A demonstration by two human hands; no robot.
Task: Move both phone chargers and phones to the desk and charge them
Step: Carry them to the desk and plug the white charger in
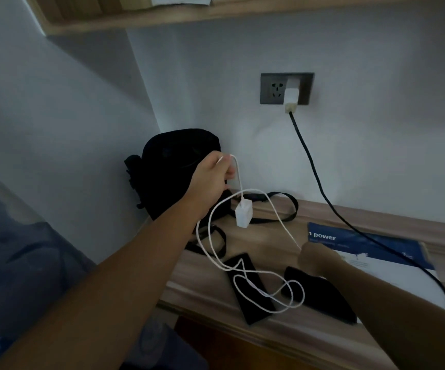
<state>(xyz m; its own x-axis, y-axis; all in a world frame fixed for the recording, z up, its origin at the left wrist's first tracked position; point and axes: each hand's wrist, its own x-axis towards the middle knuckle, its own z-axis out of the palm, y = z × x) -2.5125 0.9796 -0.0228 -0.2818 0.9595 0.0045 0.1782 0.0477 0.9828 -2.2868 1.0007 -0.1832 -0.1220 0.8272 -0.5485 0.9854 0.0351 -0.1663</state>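
White charger [242, 216]: light, hard block dangling below your left hand [210, 174], whose grip pinches its limp, tangle-prone cable [213, 252]. Right hand [314, 256] clenches the far end above the table [282, 327]. Hold the block.

a black bag [173, 166] stood in the far left corner against the wall, its straps [282, 206] trailing on the wood. a blue and white booklet [376, 249] lay to the right, below a wooden shelf [216, 14] overhead.

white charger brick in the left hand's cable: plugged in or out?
Out. The white charger brick dangles from the cable held by the left hand, above the desk, well below the wall outlet.
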